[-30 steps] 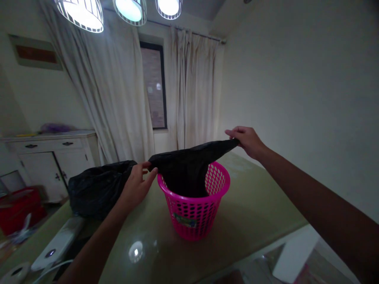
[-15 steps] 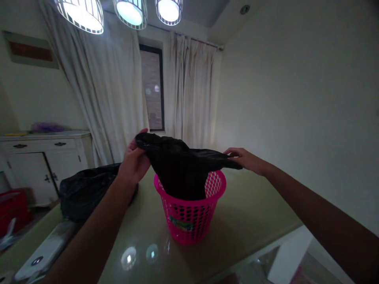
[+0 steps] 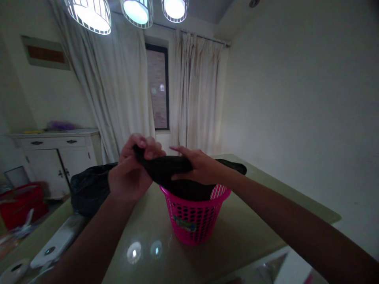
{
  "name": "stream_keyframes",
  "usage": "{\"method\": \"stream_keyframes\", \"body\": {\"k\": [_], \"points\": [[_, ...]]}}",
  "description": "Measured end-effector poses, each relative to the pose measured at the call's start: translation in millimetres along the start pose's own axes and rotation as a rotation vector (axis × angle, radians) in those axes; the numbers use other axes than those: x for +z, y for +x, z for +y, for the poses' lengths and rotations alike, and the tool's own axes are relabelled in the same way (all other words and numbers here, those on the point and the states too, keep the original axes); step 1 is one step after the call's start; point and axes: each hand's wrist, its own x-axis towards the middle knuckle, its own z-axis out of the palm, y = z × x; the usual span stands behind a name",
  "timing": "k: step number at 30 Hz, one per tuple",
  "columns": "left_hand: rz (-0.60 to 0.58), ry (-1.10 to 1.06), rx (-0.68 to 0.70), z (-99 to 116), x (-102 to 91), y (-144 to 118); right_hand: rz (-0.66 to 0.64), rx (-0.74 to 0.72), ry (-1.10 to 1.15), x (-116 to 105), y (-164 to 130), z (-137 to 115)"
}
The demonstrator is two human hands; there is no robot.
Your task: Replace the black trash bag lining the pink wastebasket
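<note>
A pink plastic basket [image 3: 192,221] with a pattern of holes stands upright on the table. The black plastic bag [image 3: 183,189] hangs partly down inside it, its upper part above the rim. My left hand [image 3: 132,169] is closed around a gathered edge of this bag, left of the basket. Over the basket, my right hand [image 3: 201,167] reaches across to the left, thumb and fingers pinching the same bag close to my left hand. Part of the bag's edge sticks out to the right behind my right wrist.
Another black bag [image 3: 91,189], bulky, sits on the table's left side. A white power strip [image 3: 57,240] lies nearer me. Glossy tabletop [image 3: 154,236] surrounds the basket, with a red container [image 3: 23,205] beyond its left edge. Pendant lamps [image 3: 137,12] hang above.
My right hand has left the bag's right end and moved left over the basket. My left hand has closed into a fist on the bag's edge. The view has shifted slightly left.
</note>
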Motion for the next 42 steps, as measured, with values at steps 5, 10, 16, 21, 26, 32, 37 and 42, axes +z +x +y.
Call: {"method": "stream_keyframes", "body": {"k": [5,10,16,21,26,32,37,42], "points": [[0.101,0.258,-0.021,-17.9,-44.9,-14.8,-0.024,0.111,0.138,13.9,15.7,34.0],[0.011,0.381,-0.246,-53.4,-39.4,-18.5,-0.112,0.087,0.139,23.7,15.5,28.6],[0.057,0.247,-0.234,-61.1,-16.3,-16.8,-0.212,0.302,-0.217,-38.8,-24.3,68.0],[0.12,0.407,-0.201,-70.0,-33.4,-30.5,-0.137,0.477,-0.303,-104.1,-50.9,76.9],[0.233,0.574,-0.219,-73.0,-44.0,-33.8,0.117,0.342,0.533,-98.3,-53.3,58.7],[0.346,0.443,-0.161,-78.5,-49.4,-21.3,-0.149,0.398,0.525,-74.5,-70.3,113.5],[0.161,0.416,-0.197,-82.4,-46.7,-25.8,-0.122,0.345,0.674,-28.1,-43.8,90.7],[0.089,0.353,-0.273,-80.9,-37.3,-30.0,0.063,0.429,0.788,31.1,10.6,65.0]]}}
